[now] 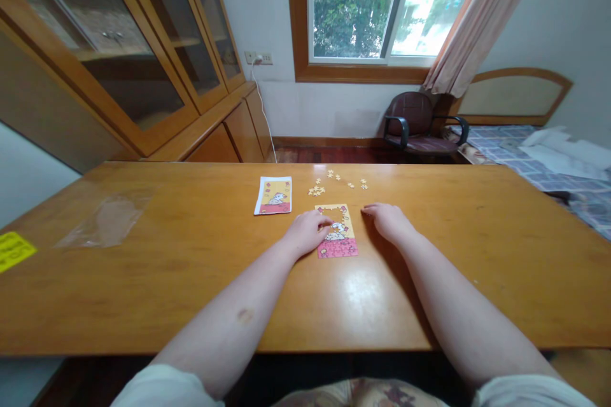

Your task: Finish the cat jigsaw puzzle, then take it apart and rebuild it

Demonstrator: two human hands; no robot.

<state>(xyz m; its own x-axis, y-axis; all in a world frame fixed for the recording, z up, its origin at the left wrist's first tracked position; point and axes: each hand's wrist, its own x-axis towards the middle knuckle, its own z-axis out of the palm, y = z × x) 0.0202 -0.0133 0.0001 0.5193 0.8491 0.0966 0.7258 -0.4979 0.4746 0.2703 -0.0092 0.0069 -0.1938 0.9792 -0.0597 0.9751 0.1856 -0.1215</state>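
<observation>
A jigsaw puzzle [341, 248] lies on the table in front of me. Its yellow and pink border and lower part are joined, with a gap in the upper middle where the wood shows through. My left hand [309, 232] rests over the puzzle's left edge, its fingers stretched onto the white figure; nothing shows in them. Just right of the puzzle, my right hand [389, 221] lies low over the table with fingers extended and apart from the puzzle. Loose puzzle pieces [316, 191] are heaped beyond it, and several more pieces [364, 184] are scattered to the right.
A picture card [275, 196] with the same design lies left of the puzzle. Clear plastic wrapping [107, 219] and a yellow label [14, 251] are on the left of the wooden table [191, 267]. Beyond the table stand a cabinet [224, 133] and an office chair [413, 121].
</observation>
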